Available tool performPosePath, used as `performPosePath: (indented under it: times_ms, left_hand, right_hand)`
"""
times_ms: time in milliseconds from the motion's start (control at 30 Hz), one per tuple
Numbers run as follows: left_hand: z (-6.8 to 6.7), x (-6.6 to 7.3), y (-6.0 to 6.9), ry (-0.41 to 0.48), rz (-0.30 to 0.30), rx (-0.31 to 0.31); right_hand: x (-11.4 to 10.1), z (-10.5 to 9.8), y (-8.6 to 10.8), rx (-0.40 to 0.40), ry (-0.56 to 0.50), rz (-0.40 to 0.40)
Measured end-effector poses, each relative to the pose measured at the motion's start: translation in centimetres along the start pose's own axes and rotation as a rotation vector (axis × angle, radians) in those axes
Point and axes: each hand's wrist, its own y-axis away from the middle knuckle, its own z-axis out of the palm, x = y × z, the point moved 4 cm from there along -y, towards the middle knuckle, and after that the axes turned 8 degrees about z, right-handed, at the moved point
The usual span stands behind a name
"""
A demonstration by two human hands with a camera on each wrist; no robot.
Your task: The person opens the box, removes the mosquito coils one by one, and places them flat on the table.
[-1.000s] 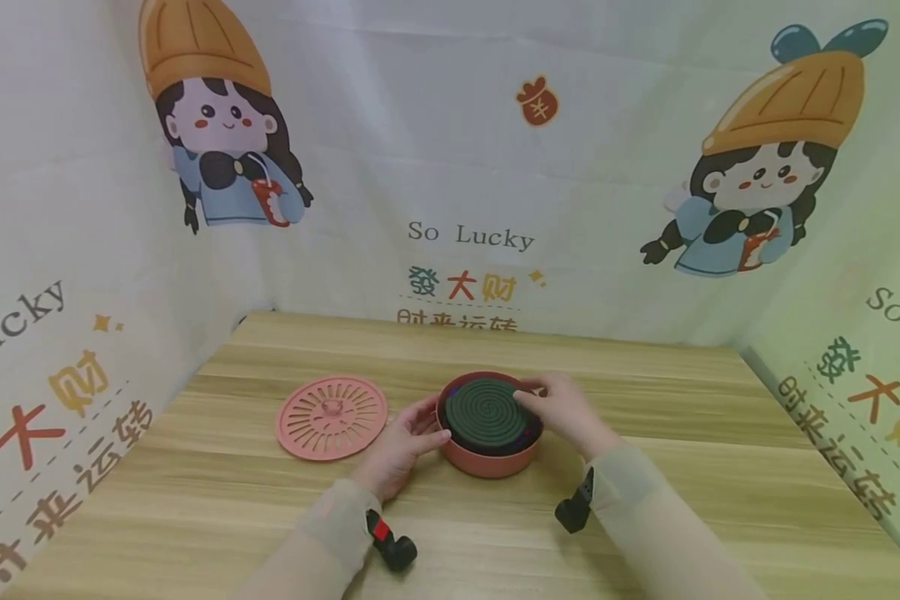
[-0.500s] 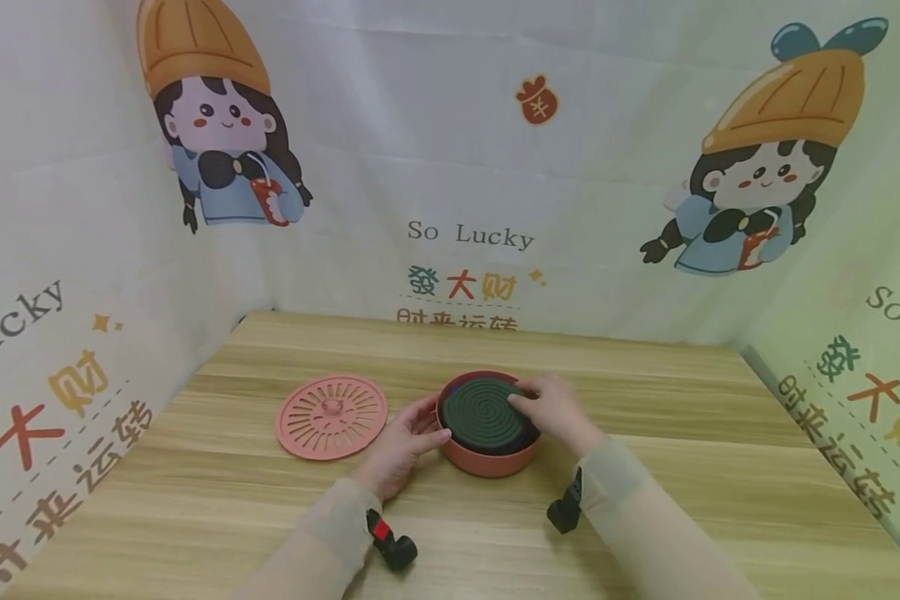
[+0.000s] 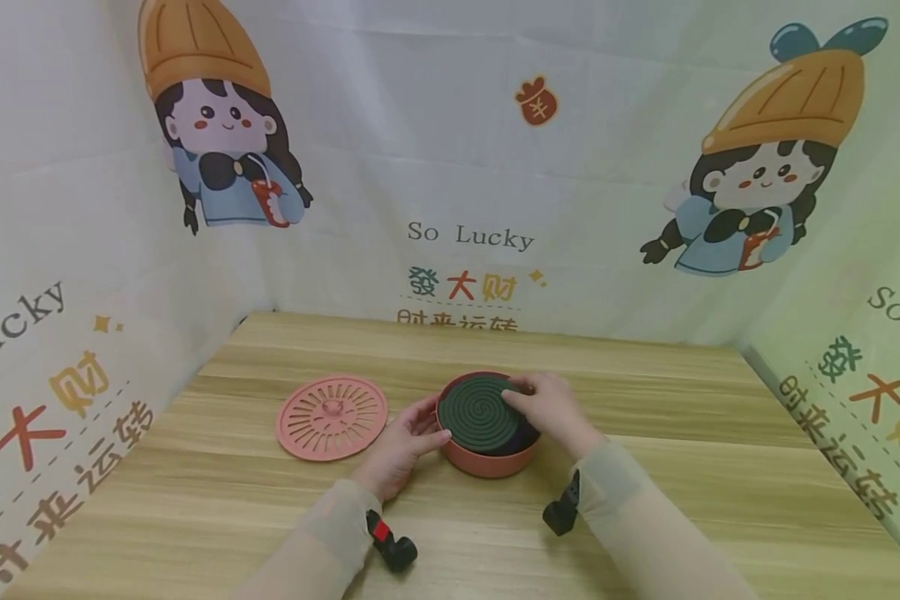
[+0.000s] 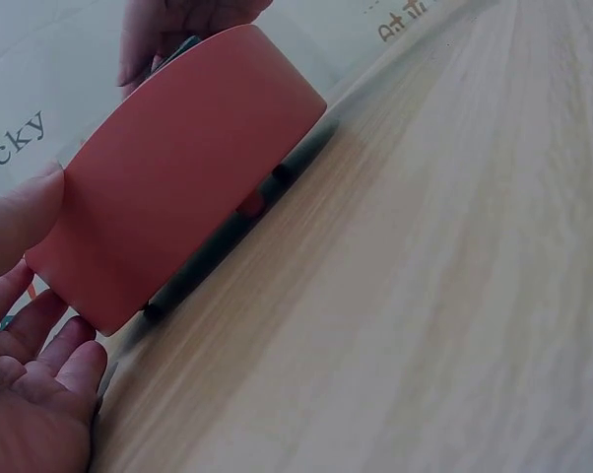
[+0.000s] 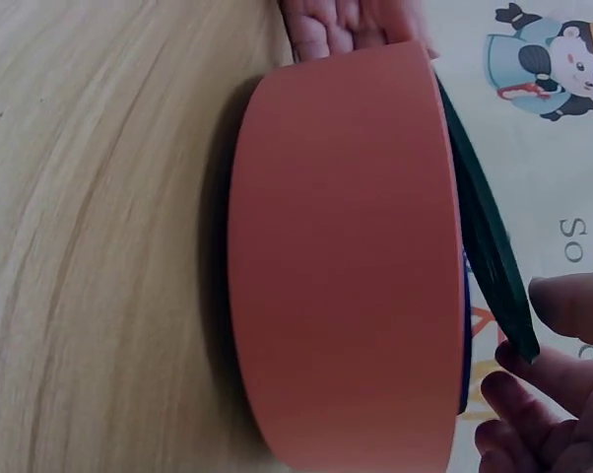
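A round orange-red mosquito coil holder [image 3: 487, 464] stands on the table, with a dark layer inside. My left hand [image 3: 401, 446] grips its left side, the thumb at the rim; in the left wrist view the fingers [image 4: 31, 325] curl near its lower edge. Between thumb and fingers, my right hand [image 3: 555, 412] pinches the right edge of a dark green mosquito coil [image 3: 476, 417]. The right wrist view shows the coil [image 5: 489, 232] tilted, its near edge raised above the rim and its far edge low by the left hand. A slotted pink lid [image 3: 332, 408] lies left of the holder.
The wood-grain table [image 3: 682, 467] extends on both sides of the holder. A printed cloth [image 3: 465, 150] hangs behind the table and along its sides. Each wrist carries a small black camera.
My right hand has shifted slightly left with the coil, so the coil now lies closer to the holder's left rim. The left hand, holder and lid have stayed in place.
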Motion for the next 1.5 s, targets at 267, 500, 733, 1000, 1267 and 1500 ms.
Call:
performPosePath:
  times_ms: [267, 500, 733, 1000, 1267, 1500]
  left_hand:
    - [0.0, 0.0, 0.0, -0.005, 0.006, -0.007]
    - [0.0, -0.2, 0.0, -0.011, -0.005, 0.003]
    - [-0.1, -0.4, 0.0, -0.004, -0.010, 0.013]
    - [-0.2, -0.5, -0.2, 0.002, -0.001, 0.008]
    - [-0.1, -0.4, -0.2, -0.004, -0.006, 0.018]
    - [-0.1, -0.4, -0.2, 0.004, -0.011, 0.011]
  right_hand:
    - [-0.4, -0.2, 0.7, -0.093, -0.219, 0.034]
    - [-0.4, 0.6, 0.6, -0.215, -0.479, 0.106]
    - [-0.1, 0.9, 0.7, -0.233, -0.585, 0.182]
    - [0.2, 1.0, 0.8, -0.234, -0.656, 0.178]
    - [1.4, 0.5, 0.7, -0.259, -0.780, 0.162]
    - [2.2, -0.7, 0.7, -0.245, -0.859, 0.162]
